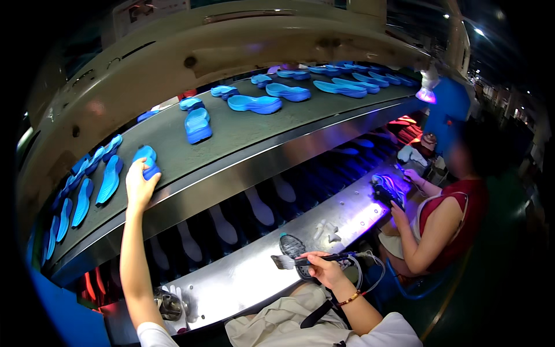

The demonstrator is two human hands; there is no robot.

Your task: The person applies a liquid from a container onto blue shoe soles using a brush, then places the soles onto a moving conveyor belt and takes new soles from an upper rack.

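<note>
My left hand (pixel 139 185) reaches up to the conveyor belt (pixel 167 144) and is closed on the near end of a blue shoe sole (pixel 145 155). Between the fingers of my right hand (pixel 326 270), low over the metal ledge, is a flat brush (pixel 283 262) with a dark handle. Its pale, wide bristles point left. Just behind the brush lies a dark oval object (pixel 292 245) with a greyish inside; I cannot tell its kind. Several other blue soles (pixel 254 104) lie spread along the belt, some at the far left near my left hand.
Below the belt, a lower level carries dark shoes with pale soles (pixel 222 225). The metal ledge (pixel 254 266) holds crumpled white material (pixel 327 231) and a metal container (pixel 169 303). At right, a seated co-worker (pixel 439 225) handles a dark shoe under violet light. A lamp (pixel 427 87) hangs beyond.
</note>
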